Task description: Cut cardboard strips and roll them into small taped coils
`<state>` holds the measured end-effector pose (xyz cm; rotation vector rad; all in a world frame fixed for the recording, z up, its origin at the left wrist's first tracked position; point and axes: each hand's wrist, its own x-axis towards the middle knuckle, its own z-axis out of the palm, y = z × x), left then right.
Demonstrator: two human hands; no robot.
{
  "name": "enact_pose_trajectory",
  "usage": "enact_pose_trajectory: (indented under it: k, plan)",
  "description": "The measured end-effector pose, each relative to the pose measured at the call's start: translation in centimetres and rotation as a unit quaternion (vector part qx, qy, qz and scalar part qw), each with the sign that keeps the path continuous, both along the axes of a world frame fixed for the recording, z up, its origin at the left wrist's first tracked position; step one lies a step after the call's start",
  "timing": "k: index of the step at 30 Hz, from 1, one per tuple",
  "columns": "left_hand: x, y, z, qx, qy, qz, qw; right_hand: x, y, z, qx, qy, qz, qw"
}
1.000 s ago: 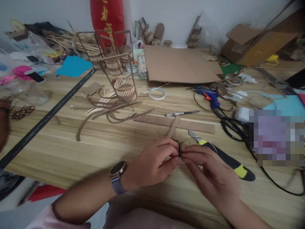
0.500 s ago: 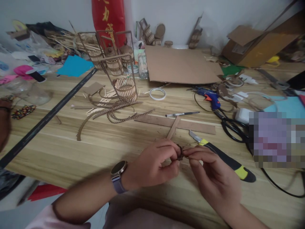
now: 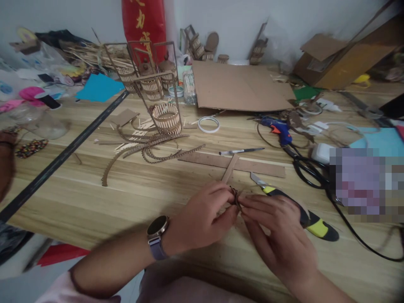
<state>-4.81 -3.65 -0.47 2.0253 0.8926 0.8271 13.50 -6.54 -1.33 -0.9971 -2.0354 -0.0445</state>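
My left hand [image 3: 203,216], with a watch on its wrist, pinches a small curled brown strip [image 3: 236,197] between thumb and fingers. From the other side my right hand [image 3: 279,233] closes its fingertips on the same strip. The fingers hide much of the strip, which looks like cardboard. Just beyond the hands, a narrow cardboard strip [image 3: 230,168] lies across a longer cardboard strip [image 3: 265,167]. A yellow and black utility knife [image 3: 318,225], blade out, lies on the table partly behind my right hand.
Notched cardboard strips [image 3: 151,147] lie around a small slatted basket [image 3: 166,118] with a tall handle. A pen [image 3: 241,150], a tape roll [image 3: 208,124], a blue glue gun [image 3: 277,128] and black-handled scissors [image 3: 311,172] lie farther off. Another person's arm [image 3: 6,164] shows at the left edge.
My right hand has shifted slightly left and turned, its fingers now straighter and over part of the knife's handle. The curled strip has turned a little between my fingers.
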Motion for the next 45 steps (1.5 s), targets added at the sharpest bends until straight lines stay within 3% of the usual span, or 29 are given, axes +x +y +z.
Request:
enact_pose_trajectory:
  k: [7, 15, 21, 25, 31, 35, 39, 45]
  plan:
    - [0.2, -0.4, -0.1, -0.003, -0.035, 0.024, 0.999, -0.5, -0.3, 0.2, -0.008, 0.013, 0.012, 1.000]
    - [0.1, -0.2, 0.0, -0.040, -0.065, -0.003, 0.997, -0.3, -0.5, -1.0, -0.111, 0.150, 0.012, 0.982]
    - [0.0, -0.3, -0.2, -0.021, -0.055, 0.002, 0.998, -0.1, 0.0, -0.6, -0.043, 0.055, 0.017, 0.997]
    - [0.1, -0.5, -0.4, 0.034, -0.055, -0.010, 0.998, 0.0, 0.1, -0.7, -0.053, 0.063, 0.014, 0.997]
    - [0.1, -0.5, -0.4, 0.047, -0.068, -0.033, 0.996, -0.1, -0.2, -1.3, -0.153, 0.251, 0.017, 0.956]
    - [-0.1, -0.4, -0.2, 0.014, -0.061, -0.031, 0.998, -0.1, -0.1, -0.9, -0.155, 0.288, 0.007, 0.945]
    - [-0.2, -0.5, -0.4, 0.034, -0.069, -0.021, 0.997, 0.4, 0.3, -0.4, -0.164, 0.305, -0.045, 0.937]
    - [-0.4, -0.2, -0.6, 0.057, -0.067, 0.046, 0.995, 1.3, 0.4, 0.2, -0.139, 0.361, -0.084, 0.918]
